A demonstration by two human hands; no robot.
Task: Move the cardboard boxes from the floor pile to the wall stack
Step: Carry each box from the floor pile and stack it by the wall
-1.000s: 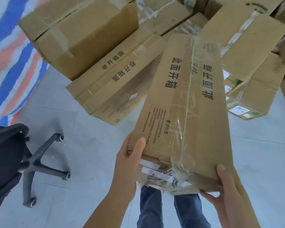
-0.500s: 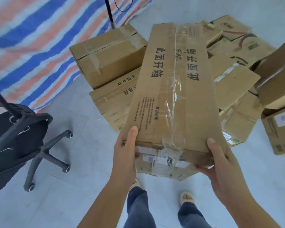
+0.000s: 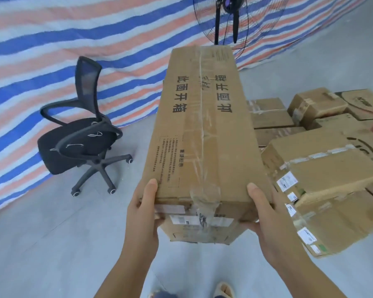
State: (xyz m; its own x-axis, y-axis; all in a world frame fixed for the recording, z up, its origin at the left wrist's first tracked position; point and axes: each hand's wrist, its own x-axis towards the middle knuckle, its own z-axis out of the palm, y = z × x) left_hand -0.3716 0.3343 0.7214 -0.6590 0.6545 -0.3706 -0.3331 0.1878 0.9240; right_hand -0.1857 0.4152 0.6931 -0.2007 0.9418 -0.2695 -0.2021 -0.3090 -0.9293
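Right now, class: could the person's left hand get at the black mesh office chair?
Probably not: the left hand grips the long cardboard box, and the black mesh office chair stands apart across bare floor.

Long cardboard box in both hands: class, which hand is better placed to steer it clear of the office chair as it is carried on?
Left, probably. The left hand grips the long box's near corner on the side where the office chair stands; the right hand faces the floor pile.

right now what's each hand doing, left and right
Left hand: holding the long cardboard box at its near left corner.
Right hand: holding the same box at its near right corner.
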